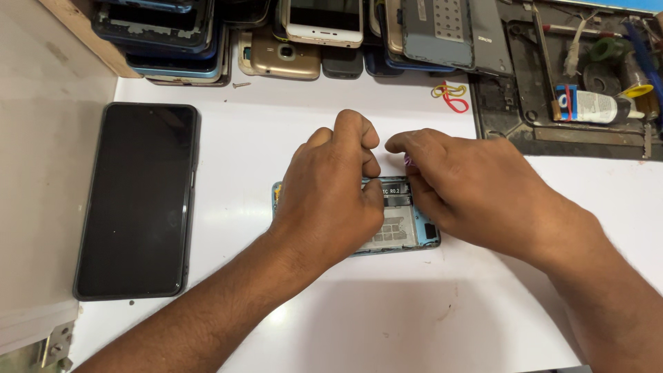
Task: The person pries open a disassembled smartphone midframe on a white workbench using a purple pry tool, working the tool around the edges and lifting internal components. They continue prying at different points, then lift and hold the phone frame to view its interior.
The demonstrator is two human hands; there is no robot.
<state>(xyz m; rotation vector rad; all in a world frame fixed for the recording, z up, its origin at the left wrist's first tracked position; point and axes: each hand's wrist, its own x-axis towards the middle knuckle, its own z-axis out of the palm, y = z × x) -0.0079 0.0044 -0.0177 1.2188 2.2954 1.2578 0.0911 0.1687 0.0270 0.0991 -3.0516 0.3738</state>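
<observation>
Knuckles of my left hand point(331, 190) curled tight over the opened teal phone point(407, 224) at centre on the glossy white table point(428, 311), my right hand point(463, 186) pinching something small at its top edge, slab-black phone point(138, 200) at nine o'clock.

A smooth, white, faintly glossy table top point(290, 131) is seen, with a soft sheen near the forearms. The black phone point(136, 200) at the left is faced with glossy glass, framed by a matt dark rim. The opened phone point(404, 224) under the left hand point(331, 193) and right hand point(469, 190) is edged in pale blue plastic, and dull grey metal shielding is shown inside. A satin gold metallic finish is borne by the gold phone back point(280, 59). The rubber bands point(450, 97) look smooth and matt. The wooden strip point(83, 31) appears rough and unpainted, and the dark tray point(580, 135) is worn, scuffed and matt
</observation>
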